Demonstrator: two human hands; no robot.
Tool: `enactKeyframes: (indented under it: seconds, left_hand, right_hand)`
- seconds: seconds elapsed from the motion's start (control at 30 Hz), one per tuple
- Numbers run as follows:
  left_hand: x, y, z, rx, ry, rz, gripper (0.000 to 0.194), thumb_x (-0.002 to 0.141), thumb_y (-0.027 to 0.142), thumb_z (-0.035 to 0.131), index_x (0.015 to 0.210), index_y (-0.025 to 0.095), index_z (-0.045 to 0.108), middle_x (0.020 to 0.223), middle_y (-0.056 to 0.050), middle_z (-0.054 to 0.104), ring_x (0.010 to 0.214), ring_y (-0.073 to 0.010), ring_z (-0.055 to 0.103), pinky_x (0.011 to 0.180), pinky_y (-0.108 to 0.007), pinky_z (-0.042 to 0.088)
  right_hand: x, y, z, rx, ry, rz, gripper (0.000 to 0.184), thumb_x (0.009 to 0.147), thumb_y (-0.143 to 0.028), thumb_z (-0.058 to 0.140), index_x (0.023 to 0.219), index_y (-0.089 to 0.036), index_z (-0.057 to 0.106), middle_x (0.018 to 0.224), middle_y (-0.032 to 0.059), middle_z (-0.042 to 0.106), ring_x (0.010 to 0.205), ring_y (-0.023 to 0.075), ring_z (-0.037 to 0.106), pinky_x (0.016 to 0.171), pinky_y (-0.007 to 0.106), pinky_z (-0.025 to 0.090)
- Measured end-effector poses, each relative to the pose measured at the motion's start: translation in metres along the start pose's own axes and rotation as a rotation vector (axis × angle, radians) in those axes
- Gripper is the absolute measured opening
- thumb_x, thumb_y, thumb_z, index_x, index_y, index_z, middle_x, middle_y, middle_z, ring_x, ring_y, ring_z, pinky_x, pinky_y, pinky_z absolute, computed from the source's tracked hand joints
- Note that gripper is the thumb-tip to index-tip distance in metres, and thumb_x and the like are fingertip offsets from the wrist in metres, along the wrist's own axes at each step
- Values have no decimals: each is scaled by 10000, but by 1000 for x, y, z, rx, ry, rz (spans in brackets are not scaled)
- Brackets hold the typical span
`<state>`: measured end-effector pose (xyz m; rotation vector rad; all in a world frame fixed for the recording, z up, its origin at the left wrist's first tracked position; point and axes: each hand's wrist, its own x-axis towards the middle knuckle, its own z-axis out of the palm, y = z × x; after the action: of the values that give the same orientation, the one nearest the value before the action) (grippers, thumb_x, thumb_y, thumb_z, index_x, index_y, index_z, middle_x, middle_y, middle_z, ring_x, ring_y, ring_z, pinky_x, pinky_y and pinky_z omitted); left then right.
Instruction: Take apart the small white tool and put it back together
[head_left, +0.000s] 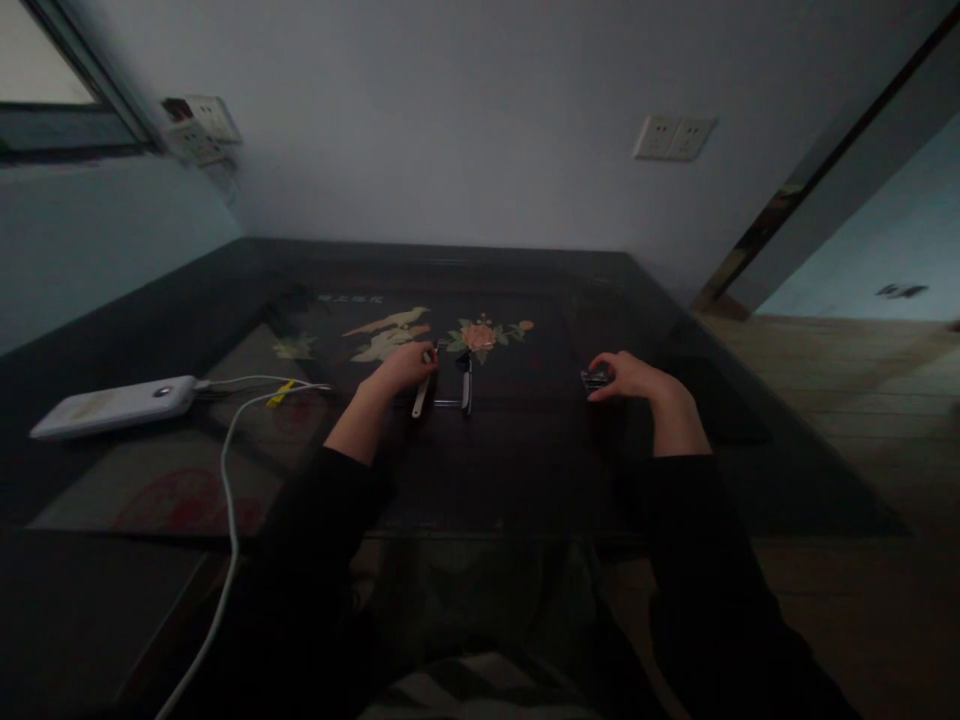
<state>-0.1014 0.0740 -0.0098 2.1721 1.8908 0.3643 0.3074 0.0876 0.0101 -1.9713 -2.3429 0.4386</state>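
Note:
My left hand (pixel 407 368) is closed in a pinch at the top of a slim pale handle (pixel 421 398) that has a small hole at its lower end. The fingers cover whatever is at its upper end. Just right of it, a dark tool with a silvery edge (pixel 467 387) lies lengthwise on the table, and a thin shiny bar (pixel 448 403) runs between the two. Farther right, my right hand (pixel 628 377) grips a small, dark, shiny object (pixel 595 379) between thumb and fingers. Dim light hides its exact kind.
The dark table (pixel 525 470) bears a printed flower (pixel 480 337) and bird picture. At left lies a white power bank (pixel 116 407) with a white cable (pixel 229 490) trailing off the front edge. A flat black item (pixel 709 398) is beyond my right wrist. Wall sockets (pixel 673 138) are behind.

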Motion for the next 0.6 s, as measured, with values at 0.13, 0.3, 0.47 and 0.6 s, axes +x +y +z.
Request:
enactKeyframes:
  seconds: [0.13,0.3,0.47,0.6]
  left_hand:
    - [-2,2,-1,2,-4,-6,136,795,206,558,879,184,662,865,-82,700,779,-196,622,689,-286,419]
    - [-4,14,-1,-8,72,-4,174,828,236,525,899,170,669,889,-95,699,818,-211,623,696,-296,408]
    - [-7,36,3,-32,55,81,211,869,319,516,889,171,666,864,-88,691,795,-210,622,668,-294,406]
    - [-15,53,7,25,-24,71,287,880,439,513,921,186,641,871,-95,689,791,-230,628,639,-301,414]
  right_hand:
    - [2,-13,-1,20,-40,-31,441,668,-260,814,1074,-173,667,886,48,659,729,166,608,659,268,459]
    - [1,-45,9,22,18,-116,433,714,-304,799,1100,-159,668,913,62,680,762,172,615,682,266,440]
    - [-3,-86,29,52,81,-279,445,778,-347,753,1175,-176,649,1087,99,638,952,210,614,802,292,454]
    - [-8,-112,42,91,85,-359,461,801,-364,740,1206,-174,628,1148,103,606,1025,216,605,871,302,454]
